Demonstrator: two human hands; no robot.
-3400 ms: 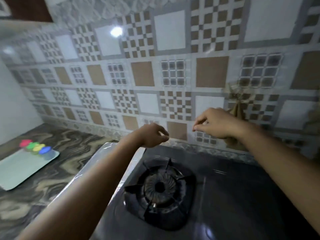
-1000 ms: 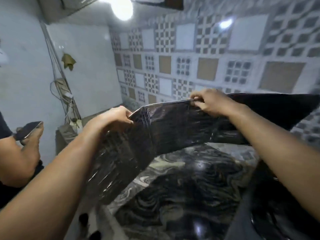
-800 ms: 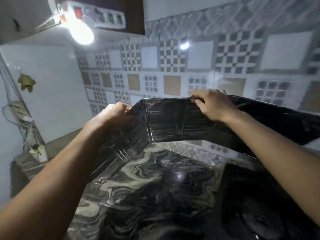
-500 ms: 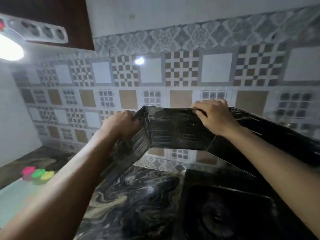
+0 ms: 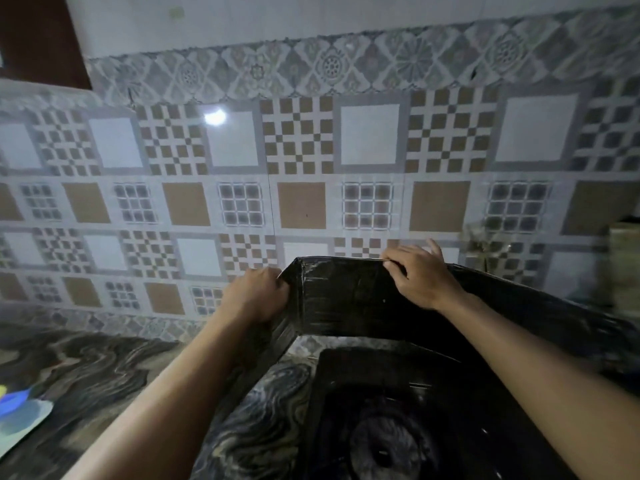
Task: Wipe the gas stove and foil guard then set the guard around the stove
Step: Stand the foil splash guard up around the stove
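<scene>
The foil guard point(image 5: 349, 299) looks dark and shiny and is folded into panels. It hangs upright above the back left of the black gas stove point(image 5: 346, 393), whose burner point(image 5: 384, 448) shows at the bottom. My left hand point(image 5: 256, 296) grips the guard's left fold at its top corner. My right hand point(image 5: 419, 275) pinches the top edge of the middle panel. The guard's right panel runs off behind my right forearm. Its lower edge sits just above the stove's rear edge; contact cannot be told.
A patterned tile wall point(image 5: 301, 202) rises close behind the guard. Marbled dark countertop point(image 5: 90, 372) spreads to the left of the stove. A pale tray with coloured pieces point(image 5: 17, 414) lies at the far left edge. A brownish object point(image 5: 623, 265) stands at the right edge.
Both hands have carried the guard from the left side of the counter rightward and lowered it behind the stove. The view has swung from the left wall to the stove.
</scene>
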